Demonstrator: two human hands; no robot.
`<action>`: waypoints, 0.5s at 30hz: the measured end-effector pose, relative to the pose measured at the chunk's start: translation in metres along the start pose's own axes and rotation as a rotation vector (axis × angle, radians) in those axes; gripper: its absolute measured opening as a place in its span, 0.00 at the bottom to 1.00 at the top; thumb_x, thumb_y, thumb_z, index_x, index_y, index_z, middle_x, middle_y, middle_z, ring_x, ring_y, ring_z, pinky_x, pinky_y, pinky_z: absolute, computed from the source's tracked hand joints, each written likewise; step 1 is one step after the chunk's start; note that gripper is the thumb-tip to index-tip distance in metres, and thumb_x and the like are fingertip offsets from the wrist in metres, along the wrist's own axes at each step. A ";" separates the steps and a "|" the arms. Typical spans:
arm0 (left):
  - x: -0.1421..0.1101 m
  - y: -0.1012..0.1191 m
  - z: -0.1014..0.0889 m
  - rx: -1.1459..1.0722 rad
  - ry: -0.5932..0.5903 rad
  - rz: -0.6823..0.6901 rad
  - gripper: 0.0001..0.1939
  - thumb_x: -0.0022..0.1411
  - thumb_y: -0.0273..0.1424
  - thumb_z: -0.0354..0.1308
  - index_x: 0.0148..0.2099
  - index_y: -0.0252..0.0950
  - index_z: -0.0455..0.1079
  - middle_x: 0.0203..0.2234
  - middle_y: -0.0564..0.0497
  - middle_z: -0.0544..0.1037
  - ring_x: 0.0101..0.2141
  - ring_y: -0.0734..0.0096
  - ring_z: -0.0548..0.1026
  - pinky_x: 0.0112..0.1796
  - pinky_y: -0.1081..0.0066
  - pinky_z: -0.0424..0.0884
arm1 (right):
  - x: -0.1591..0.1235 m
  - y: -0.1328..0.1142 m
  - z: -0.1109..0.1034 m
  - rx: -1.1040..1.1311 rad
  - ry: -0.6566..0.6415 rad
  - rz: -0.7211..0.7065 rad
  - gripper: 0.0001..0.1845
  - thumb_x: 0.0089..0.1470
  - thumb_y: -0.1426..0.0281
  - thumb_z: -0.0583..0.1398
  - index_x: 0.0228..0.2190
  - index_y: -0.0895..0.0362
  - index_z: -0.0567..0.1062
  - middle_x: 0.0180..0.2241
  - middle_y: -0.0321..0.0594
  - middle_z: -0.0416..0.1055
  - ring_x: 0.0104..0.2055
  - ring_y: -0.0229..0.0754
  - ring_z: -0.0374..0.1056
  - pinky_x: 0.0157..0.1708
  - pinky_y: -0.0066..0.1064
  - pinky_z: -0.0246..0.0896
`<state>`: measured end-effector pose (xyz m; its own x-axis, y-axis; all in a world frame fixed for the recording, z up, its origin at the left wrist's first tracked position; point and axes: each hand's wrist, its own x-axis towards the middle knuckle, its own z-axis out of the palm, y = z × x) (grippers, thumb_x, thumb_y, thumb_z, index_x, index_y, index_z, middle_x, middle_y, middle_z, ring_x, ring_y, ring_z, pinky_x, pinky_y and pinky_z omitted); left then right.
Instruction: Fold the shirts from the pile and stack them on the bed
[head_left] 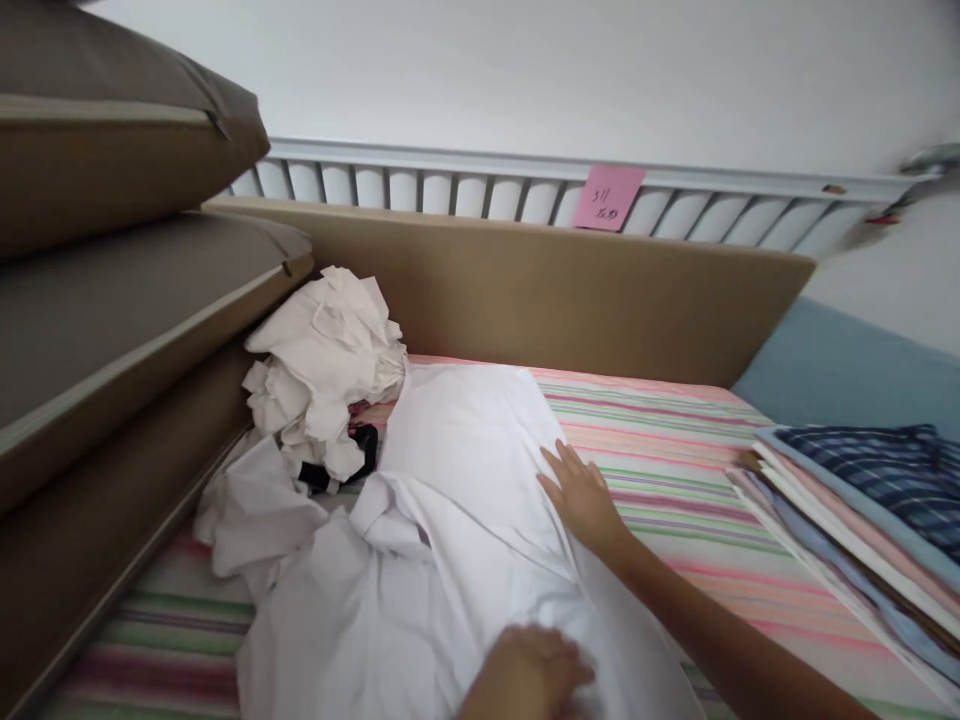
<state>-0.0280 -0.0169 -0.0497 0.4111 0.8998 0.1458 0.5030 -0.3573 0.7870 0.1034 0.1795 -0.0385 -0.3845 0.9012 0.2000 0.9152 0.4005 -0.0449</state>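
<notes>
A white garment (465, 420) lies spread on a striped sheet (667, 450), smooth at its far end and creased toward the near side. My right hand (585, 495) rests on the garment's right edge with its fingers spread. At the bottom, my left hand (529, 670) is over the near part of the same garment. Its fingers are smeared by motion, so whether they grip the fabric is unclear. The garment's nearest part runs out of the picture.
Crumpled off-white cloth (330, 340) and a black strap (364, 455) lie at the left, beside stacked brown cushions (150, 300). A stack of folded clothes (862, 540) sits at the right. Behind stand a brown board (540, 295) and a white radiator with a pink note (609, 198).
</notes>
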 end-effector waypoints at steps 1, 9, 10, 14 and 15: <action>0.000 0.004 -0.011 -0.064 0.067 -0.027 0.16 0.58 0.36 0.55 0.48 0.42 0.71 0.44 0.49 0.77 0.47 0.65 0.73 0.49 0.67 0.68 | -0.031 0.002 -0.006 0.027 0.031 -0.079 0.27 0.61 0.59 0.43 0.57 0.55 0.61 0.63 0.46 0.49 0.65 0.49 0.43 0.60 0.51 0.39; -0.020 -0.023 -0.106 0.062 0.846 -0.211 0.16 0.59 0.37 0.49 0.44 0.34 0.70 0.44 0.43 0.75 0.46 0.64 0.71 0.49 0.64 0.66 | -0.193 0.021 -0.013 0.196 -0.061 -0.243 0.26 0.60 0.59 0.49 0.59 0.47 0.57 0.62 0.40 0.52 0.63 0.47 0.48 0.60 0.49 0.43; -0.027 -0.034 -0.119 0.167 0.930 -0.226 0.17 0.59 0.37 0.49 0.46 0.33 0.68 0.46 0.41 0.73 0.49 0.62 0.69 0.52 0.62 0.63 | -0.195 0.020 -0.014 0.211 -0.061 -0.231 0.26 0.60 0.60 0.49 0.59 0.47 0.57 0.62 0.40 0.52 0.63 0.46 0.47 0.60 0.49 0.43; -0.055 -0.070 -0.162 0.461 0.856 -0.596 0.30 0.53 0.38 0.52 0.55 0.27 0.60 0.52 0.33 0.68 0.53 0.52 0.65 0.52 0.58 0.60 | -0.192 0.016 -0.019 0.255 -0.041 -0.202 0.25 0.61 0.59 0.49 0.59 0.48 0.58 0.62 0.41 0.51 0.64 0.47 0.45 0.61 0.49 0.41; -0.059 -0.074 -0.168 0.448 0.777 -0.672 0.31 0.52 0.38 0.53 0.55 0.27 0.59 0.50 0.34 0.70 0.50 0.53 0.68 0.49 0.59 0.63 | -0.192 0.015 -0.020 0.267 -0.031 -0.201 0.25 0.60 0.59 0.49 0.58 0.48 0.58 0.62 0.41 0.51 0.64 0.47 0.45 0.61 0.49 0.41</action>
<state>-0.2173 -0.0017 -0.0161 -0.5543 0.7997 0.2306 0.7367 0.3425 0.5831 0.1938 0.0092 -0.0582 -0.5614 0.8027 0.2014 0.7583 0.5964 -0.2632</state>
